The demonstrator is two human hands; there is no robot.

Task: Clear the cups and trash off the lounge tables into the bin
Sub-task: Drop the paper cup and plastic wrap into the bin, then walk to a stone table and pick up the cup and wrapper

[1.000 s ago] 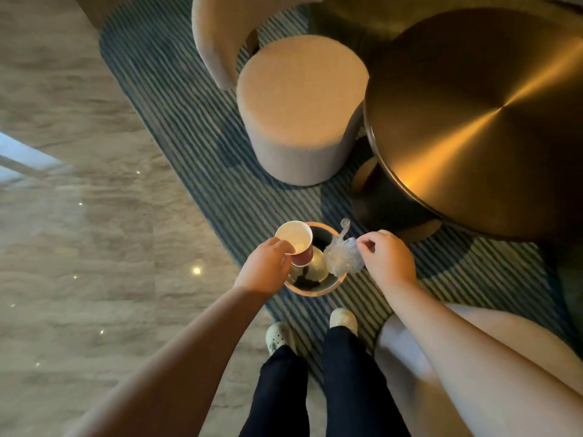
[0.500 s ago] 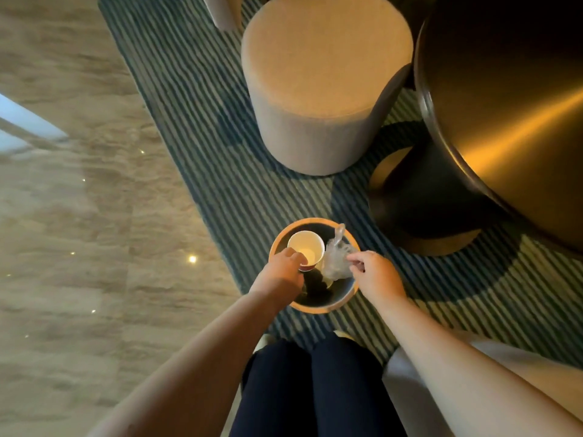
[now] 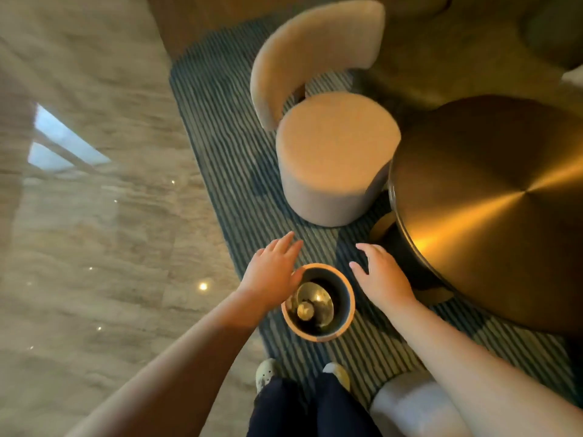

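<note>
A small round bin (image 3: 346, 313) with a tan rim stands on the striped carpet in front of my feet. Deep inside it lies a pale cup (image 3: 305, 310) on a shiny bottom; the plastic wrapper is not visible. My left hand (image 3: 273, 270) hovers over the bin's left rim with fingers spread and holds nothing. My right hand (image 3: 380, 274) hangs just right of the bin, fingers relaxed and empty. The round brass lounge table (image 3: 492, 197) at the right shows a bare top.
A beige round stool chair (image 3: 334, 159) with a curved back stands beyond the bin, beside the table. The table's dark pedestal base (image 3: 407, 247) is close to my right hand. Polished stone floor (image 3: 94, 247) lies at the left. A pale seat (image 3: 407, 405) is at my right leg.
Both hands let go: the paper cup and the crumpled plastic wrapper dropped into the bin. The hands have lifted and opened above the rim, and the view has tilted upward.
</note>
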